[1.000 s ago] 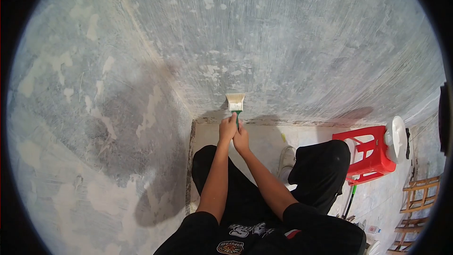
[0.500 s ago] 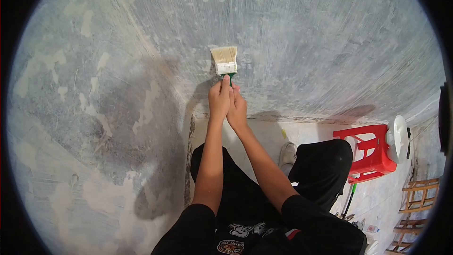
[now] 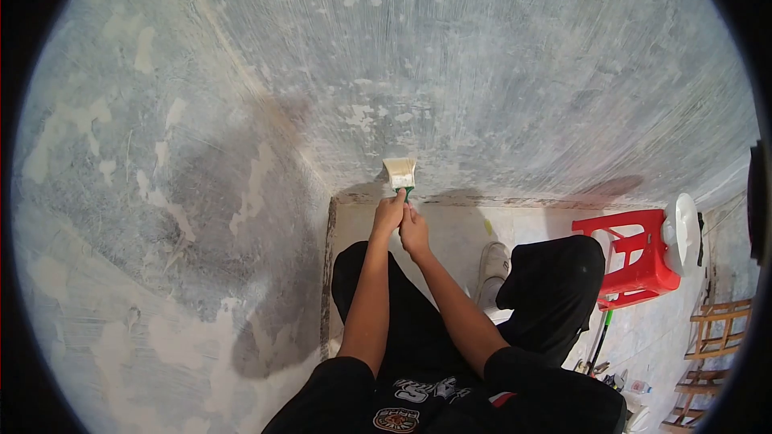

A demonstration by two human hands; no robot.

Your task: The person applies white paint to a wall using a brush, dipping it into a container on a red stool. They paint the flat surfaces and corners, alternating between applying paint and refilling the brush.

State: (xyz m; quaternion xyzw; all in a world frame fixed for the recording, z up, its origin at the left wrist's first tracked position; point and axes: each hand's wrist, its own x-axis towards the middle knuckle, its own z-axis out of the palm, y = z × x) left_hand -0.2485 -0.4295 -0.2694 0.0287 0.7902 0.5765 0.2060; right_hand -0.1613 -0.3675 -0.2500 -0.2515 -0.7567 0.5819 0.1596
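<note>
A flat paintbrush (image 3: 400, 172) with pale bristles, a whitish ferrule and a green handle is held low against the grey, patchy wall (image 3: 498, 88). My left hand (image 3: 389, 214) is closed on its handle, the thumb lying up along it. Just beside and slightly below, my right hand (image 3: 414, 231) is closed round the lower end of the same handle, most of which is hidden by the fingers. The bristle tips appear to touch the wall a little above the floor line.
A second wall (image 3: 121, 217) meets this one in a corner on the left. To the right, a red plastic stool (image 3: 635, 261) bears a white round item (image 3: 682, 233). Behind my bent knee lie a green-and-black pole (image 3: 600, 341) and small items; wooden frames (image 3: 717, 329) stand far right.
Both hands have brought the paintbrush down the wall, from well above the floor line to just over it. The grip on the handle stays the same.
</note>
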